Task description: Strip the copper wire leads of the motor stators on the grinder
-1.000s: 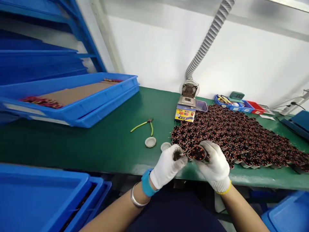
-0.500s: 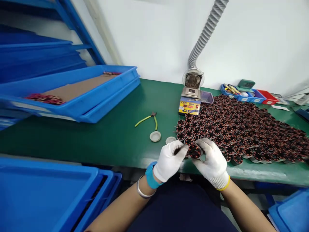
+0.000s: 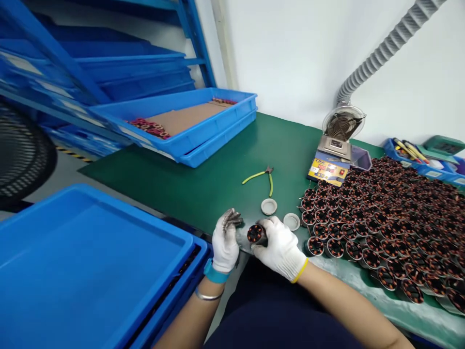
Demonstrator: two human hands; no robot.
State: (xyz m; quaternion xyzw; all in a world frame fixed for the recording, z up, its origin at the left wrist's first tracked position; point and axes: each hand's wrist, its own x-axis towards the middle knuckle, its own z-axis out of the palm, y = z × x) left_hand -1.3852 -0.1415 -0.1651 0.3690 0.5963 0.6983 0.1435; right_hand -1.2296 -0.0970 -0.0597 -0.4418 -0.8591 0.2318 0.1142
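Note:
My right hand (image 3: 280,248), in a white glove, grips a wound motor stator (image 3: 255,234). It is a dark cylinder whose end shows black slots and copper-coloured wire ends, tilted up toward me at the table's front edge. To its left, my gloved left hand (image 3: 225,242) holds nothing. Its fingers are stretched out, grey and dirty at the tips, a short gap from the stator. Two shallow round pale dishes (image 3: 269,207) lie just beyond the hands. Rows of similar stators (image 3: 334,248) stand upright on the right of the green table.
Green-handled cutting pliers (image 3: 257,177) lie open on the green table (image 3: 218,194). Behind stands a yellow-and-blue soldering pot (image 3: 329,167) under a grey duct hose (image 3: 385,51). Blue trays (image 3: 218,143) sit at the back left; more blue trays (image 3: 90,261) are stacked front left.
The view has swung left. My left hand has come off the stator and its fingers have straightened. My right hand now holds the stator alone, farther left of the rows.

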